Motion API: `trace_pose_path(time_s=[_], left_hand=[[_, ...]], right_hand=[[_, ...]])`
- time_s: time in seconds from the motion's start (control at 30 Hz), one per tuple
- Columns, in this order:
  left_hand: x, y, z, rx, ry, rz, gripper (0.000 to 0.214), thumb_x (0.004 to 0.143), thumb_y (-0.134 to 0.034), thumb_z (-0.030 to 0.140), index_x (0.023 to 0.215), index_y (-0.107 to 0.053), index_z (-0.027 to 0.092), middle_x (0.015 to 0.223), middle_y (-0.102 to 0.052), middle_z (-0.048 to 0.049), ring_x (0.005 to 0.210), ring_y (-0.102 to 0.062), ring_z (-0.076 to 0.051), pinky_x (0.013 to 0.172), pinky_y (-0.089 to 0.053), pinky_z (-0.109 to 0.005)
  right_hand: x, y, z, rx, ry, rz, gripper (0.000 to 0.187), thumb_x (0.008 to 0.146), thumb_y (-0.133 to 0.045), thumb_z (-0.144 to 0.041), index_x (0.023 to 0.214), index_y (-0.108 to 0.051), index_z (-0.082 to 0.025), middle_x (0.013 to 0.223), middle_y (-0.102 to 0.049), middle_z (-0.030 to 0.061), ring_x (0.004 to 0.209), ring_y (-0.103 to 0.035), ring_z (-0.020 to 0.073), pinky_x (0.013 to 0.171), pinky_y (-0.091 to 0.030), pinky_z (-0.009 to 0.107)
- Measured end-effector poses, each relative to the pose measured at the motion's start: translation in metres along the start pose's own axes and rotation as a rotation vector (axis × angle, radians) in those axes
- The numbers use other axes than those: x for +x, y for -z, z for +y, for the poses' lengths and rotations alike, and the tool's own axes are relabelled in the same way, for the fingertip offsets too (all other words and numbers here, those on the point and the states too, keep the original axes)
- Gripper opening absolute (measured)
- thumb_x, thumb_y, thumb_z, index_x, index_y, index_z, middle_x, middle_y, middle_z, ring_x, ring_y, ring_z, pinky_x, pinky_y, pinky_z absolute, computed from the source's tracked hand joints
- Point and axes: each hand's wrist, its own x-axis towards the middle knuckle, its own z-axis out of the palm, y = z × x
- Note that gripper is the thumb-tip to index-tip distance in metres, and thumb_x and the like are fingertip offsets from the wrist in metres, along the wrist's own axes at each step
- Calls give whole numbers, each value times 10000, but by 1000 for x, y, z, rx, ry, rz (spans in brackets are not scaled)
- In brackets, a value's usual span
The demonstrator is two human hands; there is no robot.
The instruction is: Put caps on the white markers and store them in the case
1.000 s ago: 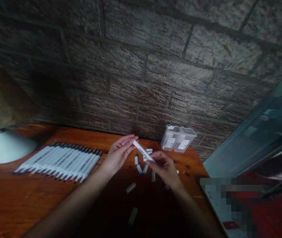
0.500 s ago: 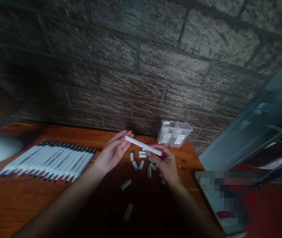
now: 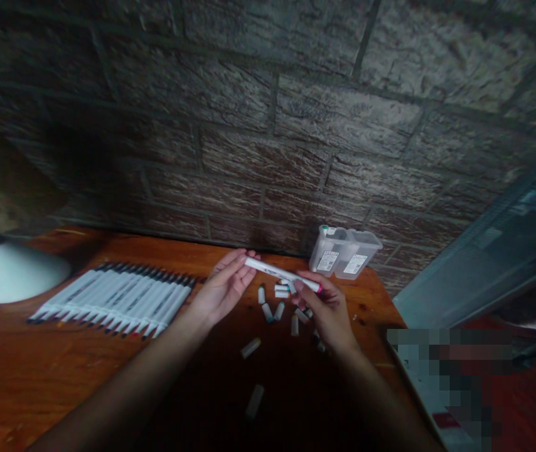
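The wooden table (image 3: 37, 370) carries a row of markers (image 3: 112, 301) at left. Above its middle, the left hand (image 3: 223, 289) and right hand (image 3: 329, 311) each pinch one end of a white marker (image 3: 280, 274). Its long axis runs left to right, dipping rightward, and what seems a pink end points right. Loose caps (image 3: 268, 312) lie below.
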Motion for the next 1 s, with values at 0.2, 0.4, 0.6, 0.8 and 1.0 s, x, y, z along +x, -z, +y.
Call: trace_pose_path(time_s=[0.2,0.4,0.6,0.8,1.0], left_hand=[[-1,0,-1,10,11,15,135,747,-763,70,805,-715,183,808,-762,17,724,-704,-82,715,-573,-160],[-2,0,-2,4,27,23,137,749,-748,53,798,-720,178,799,-759,10,700,-696,-86,681,-571,-157],[-2,-2,0,-17,27,17,125,743,-755,45,787,-721,157,766,-753,3,667,-693,-84,648,-577,-155],[0,3,-2,-7,18,-5,135,716,-796,74,789,-725,162,775,-759,1,715,-707,-89,699,-577,-162],[-5,0,-7,213,24,-138,240,577,-898,130,764,-748,145,778,-767,-28,783,-720,-133,759,-565,-193]], right_hand=[[0,0,3,30,-16,5,285,775,-768,-421,983,-736,-227,730,-725,-7,465,-534,69,442,-409,193],[3,3,9,57,7,34,324,854,-658,-518,850,-734,-204,675,-707,8,448,-480,72,442,-377,202],[3,2,8,46,0,33,386,864,-619,-561,914,-740,-198,674,-698,9,443,-468,83,446,-373,218],[1,5,5,-50,-29,-30,377,855,-636,-552,921,-729,-193,688,-678,7,474,-483,82,457,-382,211],[-11,-4,7,-354,-69,-412,313,924,-571,-483,882,-681,-193,689,-650,-14,532,-556,97,530,-436,222]])
